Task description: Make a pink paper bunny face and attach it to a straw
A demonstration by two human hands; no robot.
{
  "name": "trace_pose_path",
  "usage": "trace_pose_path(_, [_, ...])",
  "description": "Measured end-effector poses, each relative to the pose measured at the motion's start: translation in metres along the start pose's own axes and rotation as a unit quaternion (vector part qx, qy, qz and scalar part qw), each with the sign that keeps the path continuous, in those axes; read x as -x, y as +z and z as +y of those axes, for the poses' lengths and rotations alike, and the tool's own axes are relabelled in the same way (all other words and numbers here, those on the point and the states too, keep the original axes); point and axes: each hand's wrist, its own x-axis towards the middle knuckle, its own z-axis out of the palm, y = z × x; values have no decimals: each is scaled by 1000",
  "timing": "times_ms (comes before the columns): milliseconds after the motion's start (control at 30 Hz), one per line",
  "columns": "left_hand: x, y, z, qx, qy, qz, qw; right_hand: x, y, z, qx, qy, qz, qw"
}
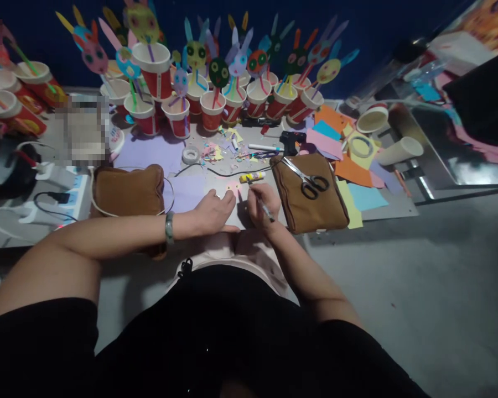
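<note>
My right hand [263, 203] is closed around a pen [268, 212], its tip down near the tabletop. To its left, my left hand [216, 213] rests on the table with the thumb stretched apart from the bent fingers. Small pale pink and yellow bits [232, 188] lie by the left fingertips; their exact shape is too small to tell. Just beyond the right hand lies a yellow glue stick [252, 177]. Scissors [305, 179] with black handles rest on a brown pouch [327, 207] right of that hand. Lilac paper [186, 192] lies left of my left hand.
Red and white paper cups [213, 113] with paper rabbit faces on straws line the back. A tape roll [191, 155], paper scraps [216, 152] and a black glue gun [292, 141] lie in front. A second brown pouch [126, 190] and a power strip [77, 196] are left; coloured sheets [367, 196] right.
</note>
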Motion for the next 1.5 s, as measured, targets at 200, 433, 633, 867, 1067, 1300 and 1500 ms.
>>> trace_pose_path(200, [1,-12,1,1,-10,-34,999,4,-20,2,128,-98,-155,975])
trace_pose_path(433, [-3,-26,7,-13,-5,-83,996,2,-45,19,236,-73,-195,949])
trace_pose_path(633, [-4,-11,7,-33,8,-32,999,0,-45,27,283,-54,-221,932])
trace_pose_path(867, [-1,4,2,-51,12,12,999,0,-43,34,274,-72,-191,940])
trace_pose_path(1067, [2,6,3,-33,8,-6,999,7,-40,28,101,-28,-100,990])
trace_pose_path(1300, [1,-5,4,-3,13,-25,1000,-7,-20,5,31,-23,-95,995])
trace_pose_path(1500, [-1,-7,2,7,14,-32,999,-11,-12,7,-38,17,-145,988])
